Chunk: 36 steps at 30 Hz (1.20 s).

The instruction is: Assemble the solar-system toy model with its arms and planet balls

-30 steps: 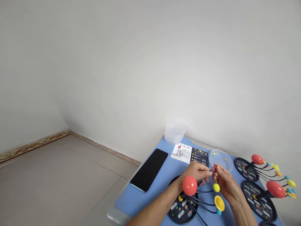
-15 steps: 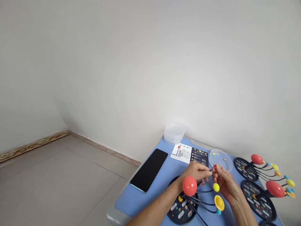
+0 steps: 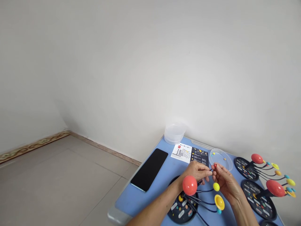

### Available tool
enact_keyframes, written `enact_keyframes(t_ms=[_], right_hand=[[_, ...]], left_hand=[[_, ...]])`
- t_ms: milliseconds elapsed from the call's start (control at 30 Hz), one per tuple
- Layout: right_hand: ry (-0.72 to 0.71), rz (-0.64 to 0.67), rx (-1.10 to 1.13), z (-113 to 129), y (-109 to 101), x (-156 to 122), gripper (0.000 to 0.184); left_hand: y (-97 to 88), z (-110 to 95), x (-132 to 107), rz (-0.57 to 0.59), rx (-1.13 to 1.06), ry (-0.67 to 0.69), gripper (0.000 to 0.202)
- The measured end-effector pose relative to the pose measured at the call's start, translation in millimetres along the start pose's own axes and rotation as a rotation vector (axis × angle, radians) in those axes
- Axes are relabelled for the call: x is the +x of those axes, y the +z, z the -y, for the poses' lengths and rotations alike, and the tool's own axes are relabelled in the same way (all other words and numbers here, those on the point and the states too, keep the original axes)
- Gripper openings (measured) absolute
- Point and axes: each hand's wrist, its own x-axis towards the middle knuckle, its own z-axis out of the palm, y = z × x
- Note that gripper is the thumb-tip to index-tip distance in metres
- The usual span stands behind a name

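A solar system model stands in front of me, with a round black base [image 3: 181, 215], a large red ball [image 3: 189, 185] and thin black arms. Its arms carry a yellow ball [image 3: 216, 186], a ringed yellow planet [image 3: 219, 202] and a small blue ball [image 3: 219, 211]. My left hand [image 3: 197, 172] pinches one black arm [image 3: 211, 169] near its tip. Between the fingertips of my right hand [image 3: 224, 179] is a small red ball [image 3: 215, 165], close to that tip. Whether ball and tip touch I cannot tell.
Behind my hands lie a printed instruction sheet [image 3: 181, 153] and a clear shallow dish [image 3: 221, 158] with small balls. Clear stacked tubs [image 3: 174, 133] stand by the wall. A black phone [image 3: 149, 169] lies left; other models [image 3: 258, 201] stand right on the blue table [image 3: 127, 201].
The red ball has turned slightly in my right fingertips, and a dark spot now shows on it. My left hand stays almost where it was.
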Motion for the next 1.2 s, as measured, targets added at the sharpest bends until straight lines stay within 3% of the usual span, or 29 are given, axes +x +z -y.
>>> enact_keyframes(t_ms=[333, 700, 867, 1033, 1200], right_hand=[[-0.158, -0.063, -0.240, -4, 6, -7, 0.029], [-0.253, -0.110, -0.480, 1, 6, -10, 0.035], [-0.418, -0.112, -0.701, 4, 10, -15, 0.032], [-0.647, -0.014, -0.889, 7, 12, -18, 0.017], [-0.771, 0.060, -1.004, 9, 8, -17, 0.009]], left_hand=[[0.9, -7, -3, -0.003, -0.007, -0.008, 0.034], [-0.5, -1, -1, 0.009, 0.007, 0.016, 0.030], [-0.4, 0, -2, 0.008, 0.034, 0.001, 0.033], [0.7, -3, -4, 0.002, 0.053, 0.004, 0.037], [3.1, -2, -4, -0.010, 0.087, 0.036, 0.034]])
